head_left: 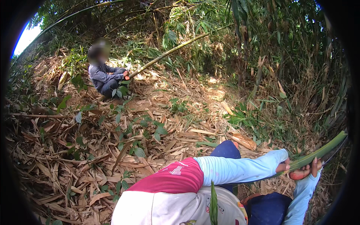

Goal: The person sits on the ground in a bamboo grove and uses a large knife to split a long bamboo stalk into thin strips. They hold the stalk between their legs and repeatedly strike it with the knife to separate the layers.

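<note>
A long green bamboo strip (318, 153) slants up to the right edge of the head view. My left hand (284, 167), at the end of a light blue sleeve, is closed on its lower part. Just right of it, my right hand (314, 167) has its fingers curled round a knife, close under the strip. The knife's dark, narrow blade (333, 153) runs along the strip's lower side. A rounded reddish-orange piece (299, 174), which looks like the handle, shows between my hands. Part of my right palm is hidden.
Dry bamboo leaves and sheaths (93, 165) cover the ground, with small green plants (157, 131) among them. A co-worker (107, 77) in a checked shirt sits at far left, holding a long bamboo pole (168, 53). Dense bamboo stems (258, 75) stand at right.
</note>
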`<state>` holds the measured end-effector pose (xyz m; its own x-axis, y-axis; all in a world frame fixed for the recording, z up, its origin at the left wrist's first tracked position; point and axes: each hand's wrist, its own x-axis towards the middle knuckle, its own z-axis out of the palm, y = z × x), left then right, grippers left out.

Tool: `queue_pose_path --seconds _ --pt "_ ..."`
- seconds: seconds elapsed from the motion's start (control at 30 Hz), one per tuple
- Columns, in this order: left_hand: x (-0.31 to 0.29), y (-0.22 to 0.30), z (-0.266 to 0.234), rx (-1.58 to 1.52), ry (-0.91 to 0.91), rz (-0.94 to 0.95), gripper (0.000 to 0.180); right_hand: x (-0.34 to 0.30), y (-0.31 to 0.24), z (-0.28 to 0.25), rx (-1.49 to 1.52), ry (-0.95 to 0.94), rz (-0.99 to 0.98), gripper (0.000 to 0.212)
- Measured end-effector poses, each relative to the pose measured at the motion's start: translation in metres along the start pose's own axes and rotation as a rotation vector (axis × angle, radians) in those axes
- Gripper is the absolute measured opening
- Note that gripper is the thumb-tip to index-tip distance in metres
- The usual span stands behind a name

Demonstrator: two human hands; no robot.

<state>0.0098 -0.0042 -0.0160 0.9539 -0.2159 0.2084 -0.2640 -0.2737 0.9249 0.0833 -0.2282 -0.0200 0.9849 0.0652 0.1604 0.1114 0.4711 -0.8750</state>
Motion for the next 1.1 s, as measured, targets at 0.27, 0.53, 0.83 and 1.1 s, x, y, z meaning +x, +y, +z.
queue_pose_path --seconds 0.27,0.53,0.83,1.1 --pt "-0.002 0.008 -0.004 -0.018 -0.025 -0.014 0.026 0.013 0.006 -0.017 -0.049 -0.038 -0.036 0.024" --pt "-0.001 0.002 -0.003 -0.063 -0.033 -0.029 0.023 0.015 0.010 -0.022 -0.006 -0.019 0.004 0.024" --pt "0.001 0.003 -0.005 -0.104 -0.057 -0.063 0.024 0.016 0.010 -0.025 0.022 -0.008 0.027 0.026" --pt "-0.001 -0.003 -0.004 -0.042 -0.007 -0.021 0.029 0.016 0.011 -0.027 0.046 0.003 0.040 0.028"
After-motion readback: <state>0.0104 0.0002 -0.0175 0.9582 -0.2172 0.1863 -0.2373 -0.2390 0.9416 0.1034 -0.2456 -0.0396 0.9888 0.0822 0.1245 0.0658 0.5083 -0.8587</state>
